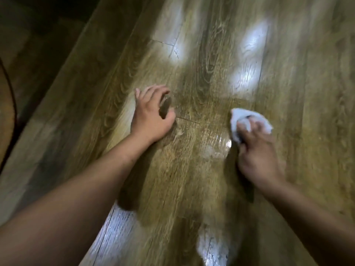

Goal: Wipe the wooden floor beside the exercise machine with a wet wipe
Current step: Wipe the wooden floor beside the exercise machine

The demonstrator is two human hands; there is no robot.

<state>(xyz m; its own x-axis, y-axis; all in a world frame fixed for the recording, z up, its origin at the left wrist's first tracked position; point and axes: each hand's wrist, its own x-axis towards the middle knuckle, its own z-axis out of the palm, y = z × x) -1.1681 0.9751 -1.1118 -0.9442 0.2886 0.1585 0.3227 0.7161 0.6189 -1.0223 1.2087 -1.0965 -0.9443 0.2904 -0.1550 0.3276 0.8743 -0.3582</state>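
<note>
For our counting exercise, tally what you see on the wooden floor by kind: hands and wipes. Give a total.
Hands: 2, the left hand and the right hand
Wipes: 1, the white wet wipe
Total: 3

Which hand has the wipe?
The right hand presses the crumpled white wet wipe onto the wooden floor. The left hand holds nothing; it rests on the boards with fingers spread.
</note>
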